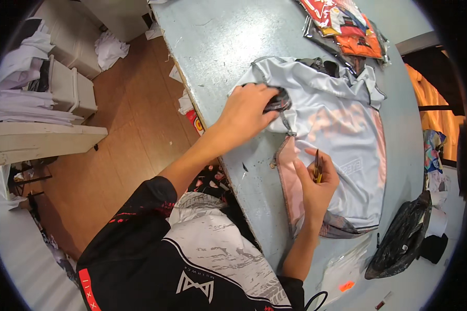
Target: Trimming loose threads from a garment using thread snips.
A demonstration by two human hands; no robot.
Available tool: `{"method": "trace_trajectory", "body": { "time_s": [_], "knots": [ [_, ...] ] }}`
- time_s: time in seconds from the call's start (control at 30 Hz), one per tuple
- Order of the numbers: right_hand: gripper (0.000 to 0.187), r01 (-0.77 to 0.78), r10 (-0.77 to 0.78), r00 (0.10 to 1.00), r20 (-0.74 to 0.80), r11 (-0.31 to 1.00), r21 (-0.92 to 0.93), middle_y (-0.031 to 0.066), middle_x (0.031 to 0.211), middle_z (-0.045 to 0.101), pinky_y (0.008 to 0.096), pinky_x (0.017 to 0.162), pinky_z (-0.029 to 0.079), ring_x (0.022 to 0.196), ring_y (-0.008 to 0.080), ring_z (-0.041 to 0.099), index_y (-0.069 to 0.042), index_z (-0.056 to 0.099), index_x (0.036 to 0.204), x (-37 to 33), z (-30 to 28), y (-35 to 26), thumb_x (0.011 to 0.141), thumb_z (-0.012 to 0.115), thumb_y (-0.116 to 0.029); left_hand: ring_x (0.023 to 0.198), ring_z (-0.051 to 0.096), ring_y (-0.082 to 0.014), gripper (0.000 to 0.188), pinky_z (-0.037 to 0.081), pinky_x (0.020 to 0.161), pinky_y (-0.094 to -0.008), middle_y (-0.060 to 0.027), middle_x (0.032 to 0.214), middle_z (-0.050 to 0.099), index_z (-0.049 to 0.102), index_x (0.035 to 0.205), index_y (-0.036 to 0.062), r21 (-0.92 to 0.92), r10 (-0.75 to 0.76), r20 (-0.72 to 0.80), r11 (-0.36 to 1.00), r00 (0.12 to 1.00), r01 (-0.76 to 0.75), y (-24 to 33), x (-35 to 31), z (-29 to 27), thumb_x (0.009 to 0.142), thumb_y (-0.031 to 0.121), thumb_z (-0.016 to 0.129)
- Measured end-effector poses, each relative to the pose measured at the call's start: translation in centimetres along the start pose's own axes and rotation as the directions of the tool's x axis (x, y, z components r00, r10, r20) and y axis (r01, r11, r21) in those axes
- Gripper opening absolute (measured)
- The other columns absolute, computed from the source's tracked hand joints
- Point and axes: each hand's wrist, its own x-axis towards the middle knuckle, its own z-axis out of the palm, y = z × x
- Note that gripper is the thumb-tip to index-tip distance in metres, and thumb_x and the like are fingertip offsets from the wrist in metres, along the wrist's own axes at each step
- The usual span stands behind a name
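An inside-out shirt (342, 129), pale grey with pinkish side panels and dark seams, lies spread on the table. My left hand (249, 110) is closed on its sleeve at the upper left, where a dark patterned cuff (278, 99) shows beside the fingers. Over the shirt's lower left part, close to the side seam, my right hand (319, 181) grips small thread snips (318, 165). Their dark, pointed blades stick up between thumb and fingers, apart from the sleeve. My palm hides part of the handles.
The table (207, 57) is blue-grey. Bagged garments (347, 31) are stacked at its far right. A black plastic bag (402, 236) and clear plastic packaging (342, 269) lie to the right and near side. White cloth (111, 49) sits on the wooden floor (135, 103) at left.
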Motion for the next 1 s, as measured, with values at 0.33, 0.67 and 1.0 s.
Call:
{"method": "trace_trajectory", "body": {
  "time_s": [0.33, 0.67, 1.0],
  "knots": [
    [0.012, -0.074, 0.108, 0.986, -0.127, 0.967, 0.244, -0.0075, 0.071, 0.050, 0.0177, 0.046, 0.021, 0.054, -0.0018, 0.034, -0.001, 0.064, 0.100, -0.7, -1.5, 0.6, 0.089, 0.065, -0.005, 0.063, 0.056, -0.0097, 0.015, 0.045, 0.056, -0.0220, -0.0050, 0.082, 0.063, 0.066, 0.089, -0.0016, -0.335, -0.051, 0.082, 0.939, 0.995, 0.076, 4.9, -2.9, -1.0, 0.077, 0.002, 0.074],
    [0.029, -0.129, 0.090, 0.991, 0.101, 0.850, 0.510, 0.0042, 0.095, 0.065, 0.0185, 0.067, 0.046, 0.076, 0.0058, 0.059, 0.002, 0.063, 0.114, 1.8, 1.9, -0.7, 0.084, 0.067, 0.001, 0.075, 0.061, -0.0098, 0.036, 0.050, 0.059, -0.0207, -0.0048, 0.104, 0.060, 0.063, 0.102, 0.0037, -0.470, 0.001, 0.248, 0.874, 0.969, 0.120, 6.5, -2.1, -0.3, 0.069, -0.007, 0.071],
    [0.021, -0.321, 0.148, 0.939, 0.312, 0.705, 0.632, -0.0076, 0.053, 0.037, 0.0213, 0.036, 0.017, 0.038, 0.0017, 0.022, -0.003, 0.062, 0.113, 3.1, -0.5, 1.7, 0.093, 0.057, -0.004, 0.083, 0.062, -0.0054, 0.050, 0.046, 0.057, -0.0156, -0.0045, 0.112, 0.058, 0.058, 0.121, -0.0001, -0.539, -0.087, 0.497, 0.749, 0.863, 0.386, 4.6, -0.7, -1.7, 0.074, -0.009, 0.072]
  ]
}}
